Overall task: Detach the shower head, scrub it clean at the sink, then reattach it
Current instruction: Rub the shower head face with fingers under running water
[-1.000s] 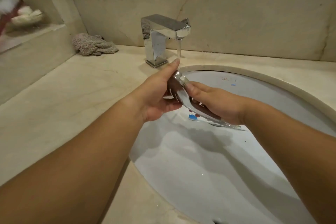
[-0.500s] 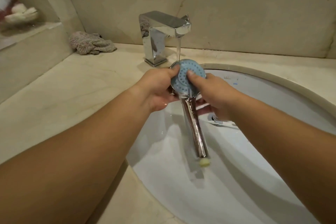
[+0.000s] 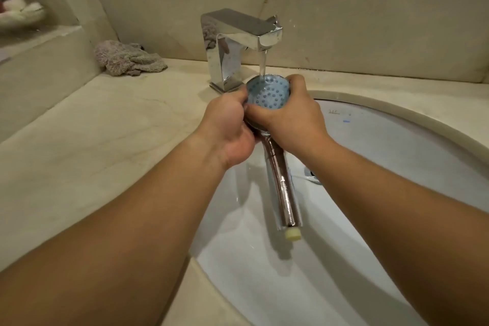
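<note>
Under the tap (image 3: 239, 42) at centre frame, left hand (image 3: 227, 127) and right hand (image 3: 288, 116) both grip shower head (image 3: 268, 92), over sink (image 3: 397, 145).

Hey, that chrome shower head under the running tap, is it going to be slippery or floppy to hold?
Probably slippery: the shower head is wet chrome under the running faucet. It looks rigid, since its handle juts out unsupported over the sink. Both the left hand and right hand grip it.
</note>
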The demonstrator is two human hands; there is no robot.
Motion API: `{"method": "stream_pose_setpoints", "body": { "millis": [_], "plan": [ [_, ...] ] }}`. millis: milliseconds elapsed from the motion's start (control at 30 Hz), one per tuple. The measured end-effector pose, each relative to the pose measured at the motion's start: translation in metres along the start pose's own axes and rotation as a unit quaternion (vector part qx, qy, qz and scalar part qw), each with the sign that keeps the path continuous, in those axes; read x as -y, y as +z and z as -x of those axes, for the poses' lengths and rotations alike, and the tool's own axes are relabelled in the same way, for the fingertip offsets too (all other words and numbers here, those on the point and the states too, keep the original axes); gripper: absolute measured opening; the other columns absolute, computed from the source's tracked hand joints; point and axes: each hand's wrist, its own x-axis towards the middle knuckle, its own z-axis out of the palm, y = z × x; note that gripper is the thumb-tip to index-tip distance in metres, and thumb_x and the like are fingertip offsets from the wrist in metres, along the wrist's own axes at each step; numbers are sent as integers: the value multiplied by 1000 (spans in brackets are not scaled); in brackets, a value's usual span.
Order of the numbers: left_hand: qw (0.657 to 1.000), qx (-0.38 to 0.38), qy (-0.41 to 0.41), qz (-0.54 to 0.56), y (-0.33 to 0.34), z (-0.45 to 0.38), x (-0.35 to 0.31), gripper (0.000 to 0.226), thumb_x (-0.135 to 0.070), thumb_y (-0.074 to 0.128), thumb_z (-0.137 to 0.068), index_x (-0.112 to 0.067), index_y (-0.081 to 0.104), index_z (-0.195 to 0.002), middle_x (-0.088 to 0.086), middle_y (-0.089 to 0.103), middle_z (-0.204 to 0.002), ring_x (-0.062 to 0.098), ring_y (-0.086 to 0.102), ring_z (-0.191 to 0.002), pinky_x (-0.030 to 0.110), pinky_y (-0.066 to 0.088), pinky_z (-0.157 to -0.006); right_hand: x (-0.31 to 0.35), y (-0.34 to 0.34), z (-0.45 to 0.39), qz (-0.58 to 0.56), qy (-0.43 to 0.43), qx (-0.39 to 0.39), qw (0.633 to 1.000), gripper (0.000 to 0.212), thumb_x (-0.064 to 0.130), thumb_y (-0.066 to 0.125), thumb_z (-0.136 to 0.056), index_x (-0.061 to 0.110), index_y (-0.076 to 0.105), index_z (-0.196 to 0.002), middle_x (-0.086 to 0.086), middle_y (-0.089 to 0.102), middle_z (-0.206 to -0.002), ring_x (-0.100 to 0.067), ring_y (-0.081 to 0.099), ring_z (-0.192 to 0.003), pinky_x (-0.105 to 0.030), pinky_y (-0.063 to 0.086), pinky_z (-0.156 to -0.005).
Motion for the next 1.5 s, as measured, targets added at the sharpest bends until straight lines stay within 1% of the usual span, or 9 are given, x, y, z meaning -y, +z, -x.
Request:
{"method": "stream_pose_setpoints", "body": {
  "millis": [233, 433, 567, 667, 833, 1000, 1267, 1367, 1500],
  "plan": [
    [999, 35, -22, 13, 4, -4, 3, 59, -43, 27, -109, -2, 65, -130, 19, 72, -124, 34, 69, -117, 53, 50, -105, -3, -1, -4, -24, 16, -81, 996, 53, 74, 56, -78, 23, 46, -87, 8, 58, -78, -9, 57, -71, -29, 41, -54],
    [1000, 16, 7, -4, 6, 0, 4, 45, -32, 34, -110, -7, 66, -130, 16, 71, -129, 34, 67, -121, 55, 50, -105, -9, -5, -8, -21, -13, -63, 998, 35, 45, 27, -104, 18, 48, -97, 4, 54, -82, -8, 51, -73, -23, 35, -53],
    [1000, -2, 13, 9, 2, 2, 0, 43, -31, 34, -111, -8, 67, -125, 17, 74, -121, 34, 72, -111, 55, 56, -97, -15, -2, -3, -34, -67, 14, 997, 41, 53, 52, -93, 24, 43, -121, 5, 59, -100, -12, 61, -89, -31, 54, -67],
    [999, -17, 23, 18, 3, 0, 1, 42, -30, 37, -110, -5, 64, -130, 17, 74, -121, 33, 74, -107, 53, 58, -94, -8, 0, 0, -29, -52, -16, 998, 66, 64, 73, -66, 30, 41, -112, 11, 57, -93, -6, 59, -81, -28, 53, -61],
    [999, 3, -5, 34, 4, -3, 3, 59, -44, 31, -109, 0, 60, -136, 21, 70, -127, 37, 69, -116, 55, 51, -104, -3, 4, -5, -51, 13, -58, 997, 55, 75, 63, -69, 28, 48, -94, 10, 60, -82, -10, 61, -74, -36, 55, -64],
    [1000, 8, 16, 4, 9, -1, 7, 57, -46, 31, -109, -4, 65, -130, 18, 73, -123, 33, 70, -114, 53, 51, -105, -6, 1, -10, -44, -9, -104, 994, 37, 56, 38, -98, 23, 51, -90, 8, 56, -78, -3, 52, -69, -19, 31, -51],
    [995, 25, 61, -78, 2, 8, 3, 25, -14, 68, -96, -6, 67, -120, 12, 75, -98, 24, 76, -79, 37, 60, -59, -15, -4, -10, -54, -99, -2, 994, 30, 38, 31, -105, 21, 47, -124, 3, 61, -99, -12, 58, -85, -25, 43, -64],
    [993, 4, 73, -90, 3, 7, 3, 14, -12, 67, -97, -9, 68, -110, 10, 77, -89, 23, 77, -72, 36, 60, -56, -25, -7, -15, -92, -101, 77, 988, 37, 35, 37, -103, 22, 38, -138, -4, 59, -116, -17, 60, -97, -32, 47, -75],
    [992, -20, 81, -95, 4, 3, 2, 27, -26, 52, -107, -8, 62, -125, 13, 77, -109, 26, 78, -88, 37, 62, -63, -35, -8, -19, -144, -90, 147, 974, 58, 36, 45, -93, 25, 25, -147, -9, 51, -131, -24, 59, -108, -32, 49, -76]
  ]
}}
